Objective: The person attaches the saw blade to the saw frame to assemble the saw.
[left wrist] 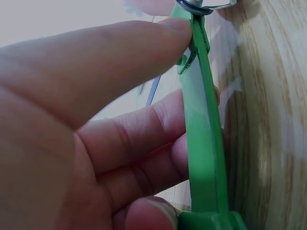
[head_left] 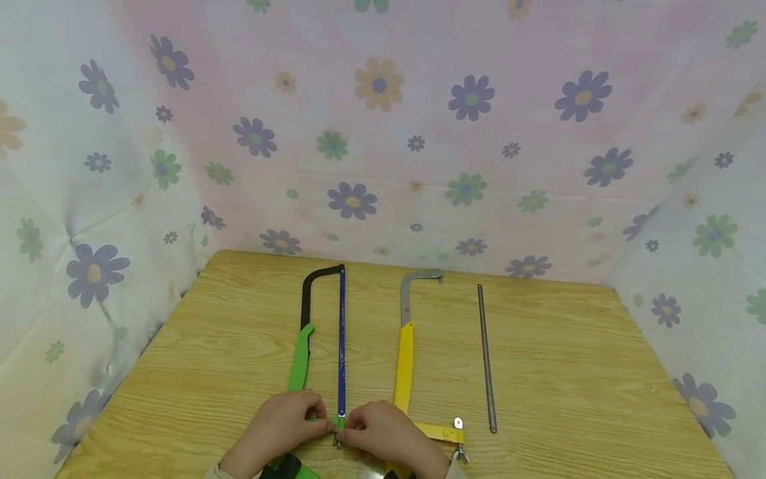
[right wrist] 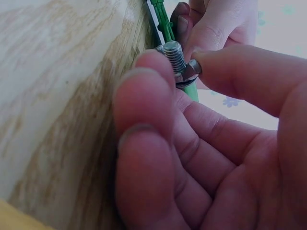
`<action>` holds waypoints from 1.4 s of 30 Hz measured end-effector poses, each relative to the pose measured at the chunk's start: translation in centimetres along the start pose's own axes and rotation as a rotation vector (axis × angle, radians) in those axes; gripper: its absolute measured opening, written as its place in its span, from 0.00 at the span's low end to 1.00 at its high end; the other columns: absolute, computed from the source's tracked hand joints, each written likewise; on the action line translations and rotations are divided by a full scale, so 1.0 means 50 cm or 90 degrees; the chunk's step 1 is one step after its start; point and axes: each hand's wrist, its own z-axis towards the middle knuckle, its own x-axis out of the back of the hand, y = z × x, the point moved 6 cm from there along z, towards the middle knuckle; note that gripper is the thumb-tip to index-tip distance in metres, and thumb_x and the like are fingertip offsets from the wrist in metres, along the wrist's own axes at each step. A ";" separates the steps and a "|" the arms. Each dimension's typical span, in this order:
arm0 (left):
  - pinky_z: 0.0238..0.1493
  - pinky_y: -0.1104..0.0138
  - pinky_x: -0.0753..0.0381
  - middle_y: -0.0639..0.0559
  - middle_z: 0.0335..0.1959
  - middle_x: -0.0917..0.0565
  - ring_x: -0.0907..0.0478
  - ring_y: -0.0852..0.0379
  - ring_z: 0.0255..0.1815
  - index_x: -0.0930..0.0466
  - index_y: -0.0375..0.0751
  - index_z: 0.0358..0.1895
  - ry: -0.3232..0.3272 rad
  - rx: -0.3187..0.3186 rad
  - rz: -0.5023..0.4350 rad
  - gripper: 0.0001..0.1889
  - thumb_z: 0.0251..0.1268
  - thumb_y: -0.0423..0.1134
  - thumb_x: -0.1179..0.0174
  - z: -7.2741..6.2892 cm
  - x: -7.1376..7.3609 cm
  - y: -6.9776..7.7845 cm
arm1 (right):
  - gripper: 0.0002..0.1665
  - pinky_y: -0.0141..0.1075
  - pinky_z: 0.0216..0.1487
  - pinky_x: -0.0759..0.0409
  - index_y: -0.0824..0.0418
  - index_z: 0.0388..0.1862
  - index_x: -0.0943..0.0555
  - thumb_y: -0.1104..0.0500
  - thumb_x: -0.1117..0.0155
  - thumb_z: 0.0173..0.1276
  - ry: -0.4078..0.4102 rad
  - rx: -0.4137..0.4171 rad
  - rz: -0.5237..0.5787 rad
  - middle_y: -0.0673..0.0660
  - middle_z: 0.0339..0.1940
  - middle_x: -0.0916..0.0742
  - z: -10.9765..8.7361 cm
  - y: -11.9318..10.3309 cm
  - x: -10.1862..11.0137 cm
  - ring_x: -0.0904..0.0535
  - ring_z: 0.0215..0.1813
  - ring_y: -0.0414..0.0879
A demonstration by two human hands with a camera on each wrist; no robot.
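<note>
A green hacksaw (head_left: 299,362) with a black front bow lies on the table, a blue blade (head_left: 342,346) stretched along it. My left hand (head_left: 284,422) grips the saw's green end bar (left wrist: 204,134), thumb on one face and fingers curled round behind. At the blade's near end, my right hand (head_left: 385,429) pinches a metal wing nut (right wrist: 193,71) between thumb and fingers. The threaded bolt end (right wrist: 174,53) pokes out through the nut. Most of the saw's grip is hidden beneath my left hand and wrist.
Right of the green saw lies a yellow hacksaw frame (head_left: 404,362) with no blade fitted, its lower part under my right forearm. Further right, a loose grey blade (head_left: 487,359) lies lengthwise on the wooden table (head_left: 556,372). Flowered cloth (head_left: 419,166) walls the back and sides.
</note>
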 end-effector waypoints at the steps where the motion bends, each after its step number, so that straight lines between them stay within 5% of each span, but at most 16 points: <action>1: 0.19 0.71 0.38 0.69 0.18 0.32 0.37 0.68 0.16 0.25 0.61 0.22 0.000 0.000 0.000 0.13 0.50 0.62 0.43 0.000 0.000 0.001 | 0.17 0.28 0.14 0.33 0.51 0.16 0.22 0.46 0.43 0.61 -0.001 -0.001 0.003 0.41 0.08 0.25 0.000 0.000 0.000 0.32 0.10 0.33; 10: 0.20 0.70 0.37 0.68 0.19 0.31 0.36 0.68 0.18 0.26 0.59 0.26 -0.001 0.012 -0.013 0.14 0.50 0.64 0.44 0.001 0.003 -0.001 | 0.16 0.31 0.16 0.30 0.53 0.21 0.20 0.46 0.44 0.62 -0.034 -0.009 0.074 0.45 0.13 0.22 -0.003 0.004 0.006 0.28 0.14 0.37; 17: 0.21 0.70 0.36 0.67 0.19 0.29 0.35 0.68 0.18 0.26 0.58 0.27 -0.002 0.028 -0.056 0.13 0.54 0.61 0.46 0.008 0.004 0.002 | 0.12 0.30 0.18 0.32 0.49 0.27 0.20 0.46 0.44 0.62 0.006 -0.015 0.041 0.46 0.13 0.23 -0.007 0.010 0.034 0.31 0.14 0.37; 26: 0.20 0.70 0.36 0.66 0.19 0.29 0.36 0.67 0.17 0.26 0.57 0.26 0.049 0.040 -0.069 0.11 0.57 0.58 0.46 0.011 0.026 0.014 | 0.13 0.31 0.17 0.32 0.51 0.32 0.20 0.46 0.46 0.64 0.027 -0.003 0.057 0.48 0.13 0.22 -0.015 0.016 0.074 0.30 0.13 0.40; 32: 0.17 0.71 0.36 0.66 0.19 0.30 0.37 0.67 0.16 0.27 0.59 0.26 0.091 0.010 -0.048 0.09 0.58 0.55 0.46 0.030 0.041 0.047 | 0.16 0.34 0.18 0.29 0.56 0.36 0.20 0.46 0.47 0.65 0.053 -0.007 0.087 0.52 0.18 0.19 -0.030 0.028 0.112 0.25 0.17 0.44; 42: 0.19 0.72 0.35 0.67 0.21 0.30 0.35 0.68 0.17 0.26 0.58 0.26 0.082 -0.056 -0.033 0.09 0.58 0.54 0.45 0.084 0.033 0.140 | 0.20 0.36 0.21 0.26 0.61 0.40 0.22 0.46 0.49 0.66 0.175 -0.037 0.069 0.55 0.22 0.20 -0.075 0.086 0.221 0.26 0.21 0.46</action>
